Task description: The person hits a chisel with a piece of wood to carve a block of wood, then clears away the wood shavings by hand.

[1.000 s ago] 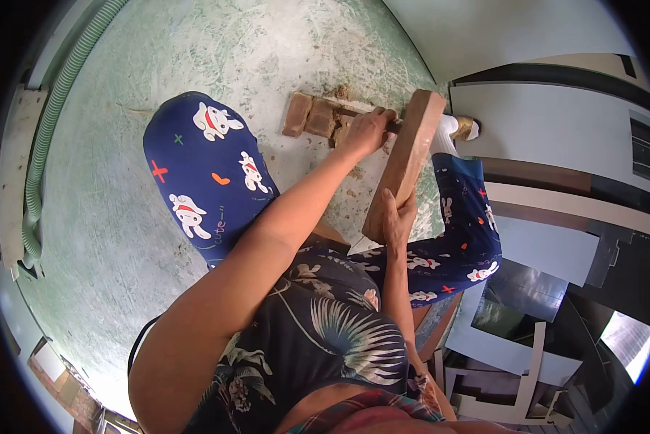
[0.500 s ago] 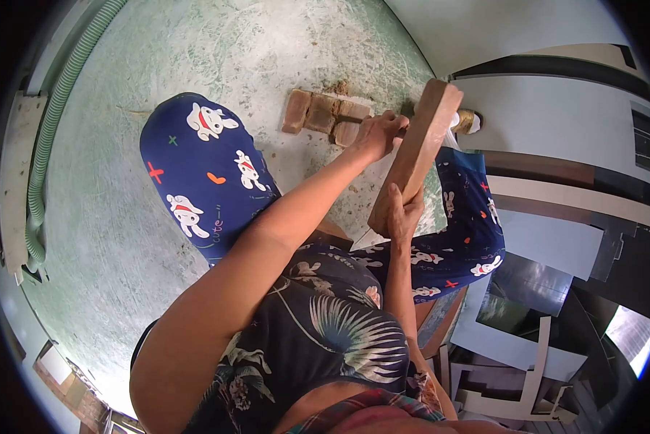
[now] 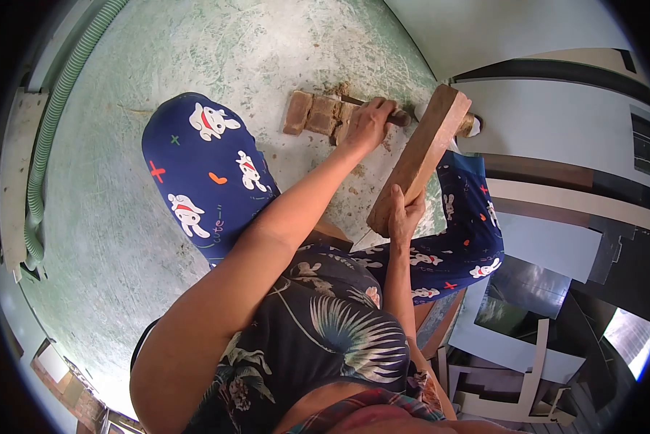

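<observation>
At far left we list one ribbed green hose [image 3: 48, 137], running along the edge of the pale, scuffed green floor [image 3: 108, 217]. Next, one bent left knee [image 3: 202, 145] in dark blue trouser cloth printed with white rabbits. Beyond it, we count a short row of brown blocks [image 3: 309, 112] flat on the floor, close together, their far-right end partly hidden by fingers; crumbs of brown debris [image 3: 337, 88] lie just behind them. Item: one left hand [image 3: 367, 129], its fingers closed round a narrow tool [image 3: 400, 118], whose dark rounded end sticks out to the right of the hand and whose thin shaft reaches left over the blocks. Whether the shaft touches them we cannot tell. Item: one right hand [image 3: 404, 215], gripping the lower end of a long, squared brown bar [image 3: 420, 155], thumb laid on the near face, the other fingers partly hidden. The bar is held at a slant, its upper end leaning away to the right, just beside the tool's rounded end. At right we enter one gold-brown shoe [image 3: 473, 126], partly behind the bar, then several flat blue-grey panels [image 3: 546, 242] overlapping beyond the patterned right trouser leg [image 3: 473, 224].
</observation>
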Available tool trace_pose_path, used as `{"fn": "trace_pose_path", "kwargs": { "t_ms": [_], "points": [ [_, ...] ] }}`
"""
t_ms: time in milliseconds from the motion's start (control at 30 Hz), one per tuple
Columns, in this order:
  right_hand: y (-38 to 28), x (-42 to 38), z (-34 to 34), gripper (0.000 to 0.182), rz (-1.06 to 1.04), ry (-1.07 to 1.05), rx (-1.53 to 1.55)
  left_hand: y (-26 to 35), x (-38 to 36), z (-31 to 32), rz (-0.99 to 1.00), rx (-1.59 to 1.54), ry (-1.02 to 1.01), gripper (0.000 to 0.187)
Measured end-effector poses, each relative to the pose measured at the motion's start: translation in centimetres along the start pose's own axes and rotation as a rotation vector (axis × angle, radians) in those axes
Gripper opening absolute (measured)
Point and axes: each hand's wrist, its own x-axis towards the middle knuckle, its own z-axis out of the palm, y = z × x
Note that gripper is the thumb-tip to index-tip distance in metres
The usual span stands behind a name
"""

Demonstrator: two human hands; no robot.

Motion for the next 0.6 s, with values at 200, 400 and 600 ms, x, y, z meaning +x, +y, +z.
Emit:
{"fn": "trace_pose_path", "kwargs": {
  "t_ms": [200,400,600],
  "points": [
    [0.2,0.1,0.5,0.046,0.026,-0.043,-0.064,-0.7,-0.8,0.4,-0.041,0.045,-0.025,0.037],
    [2.6,0.9,0.3,0.046,0.165,0.003,-0.02,-0.2,-1.2,0.1,-0.067,0.052,-0.066,0.046],
    [5.7,2.5,-0.7,0.047,0.328,-0.081,-0.135,-0.4,-2.2,1.4,-0.086,0.091,-0.099,0.048]
  ]
}}
